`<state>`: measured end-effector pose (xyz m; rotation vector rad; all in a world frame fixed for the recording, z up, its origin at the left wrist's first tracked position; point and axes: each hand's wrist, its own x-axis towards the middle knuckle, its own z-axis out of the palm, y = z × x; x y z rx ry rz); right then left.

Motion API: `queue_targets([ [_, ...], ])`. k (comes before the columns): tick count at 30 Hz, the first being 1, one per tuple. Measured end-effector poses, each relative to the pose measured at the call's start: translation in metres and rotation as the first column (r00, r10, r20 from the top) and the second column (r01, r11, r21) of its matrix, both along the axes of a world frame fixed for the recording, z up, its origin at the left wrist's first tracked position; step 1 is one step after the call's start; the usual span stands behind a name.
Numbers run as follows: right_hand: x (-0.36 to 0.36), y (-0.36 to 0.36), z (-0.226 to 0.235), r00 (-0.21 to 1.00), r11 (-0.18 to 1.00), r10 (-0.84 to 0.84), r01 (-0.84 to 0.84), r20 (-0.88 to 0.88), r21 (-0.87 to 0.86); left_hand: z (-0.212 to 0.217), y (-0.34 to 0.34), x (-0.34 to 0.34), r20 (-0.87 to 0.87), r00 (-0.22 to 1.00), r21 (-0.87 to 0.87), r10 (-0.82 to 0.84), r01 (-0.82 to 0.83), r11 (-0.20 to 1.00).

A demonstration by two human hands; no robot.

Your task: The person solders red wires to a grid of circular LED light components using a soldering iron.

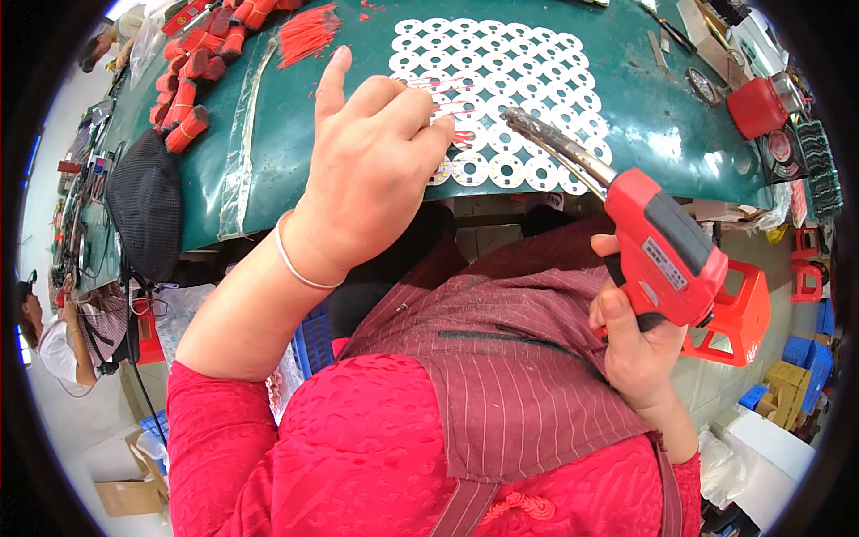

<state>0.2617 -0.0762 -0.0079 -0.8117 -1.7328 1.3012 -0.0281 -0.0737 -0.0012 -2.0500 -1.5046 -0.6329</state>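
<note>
My right hand (640,345) grips a red and black soldering gun (667,246) by its handle, fingers wrapped around it. The gun's long, darkened tip (537,130) points up and left over the round white circuit boards (506,170). My left hand (371,152) is closed at the left edge of the boards, its little finger raised. A few red wires (463,139) stick out beside its bent index finger; the fingertips themselves are hidden. Other thin red wires (456,106) lie across boards in the left columns. The boards sit in close rows on the green tabletop (295,152).
Loose red wires (309,34) lie at the far left, near tied red wire bundles (183,116). A black mesh-covered object (145,206) stands at the left edge. On the right are a red container (756,107), a small fan (780,154) and a red stool (738,313). Other people are at left.
</note>
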Motion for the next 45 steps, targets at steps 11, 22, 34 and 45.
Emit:
queue_targets([
  [11, -0.005, 0.003, 0.001, 0.998, 0.997, 0.063, -0.064, 0.027, 0.038, -0.001, -0.002, -0.005, 0.03, 0.996, -0.024, -0.084, 0.085, 0.996],
  [22, -0.004, -0.001, 0.001, 0.999, 0.996, -0.002, 0.005, 0.038, -0.085, -0.001, -0.002, -0.007, 0.06, 0.993, -0.041, -0.098, 0.101, 0.994],
  [34, -0.012, 0.0, -0.002, 0.998, 0.994, 0.05, -0.054, -0.039, -0.098, -0.002, -0.003, -0.007, 0.05, 0.994, -0.034, -0.094, 0.096, 0.995],
  [45, -0.008, 0.0, -0.004, 0.999, 0.997, 0.038, -0.036, 0.033, -0.064, -0.003, -0.002, -0.006, 0.045, 0.994, -0.028, -0.098, 0.099, 0.995],
])
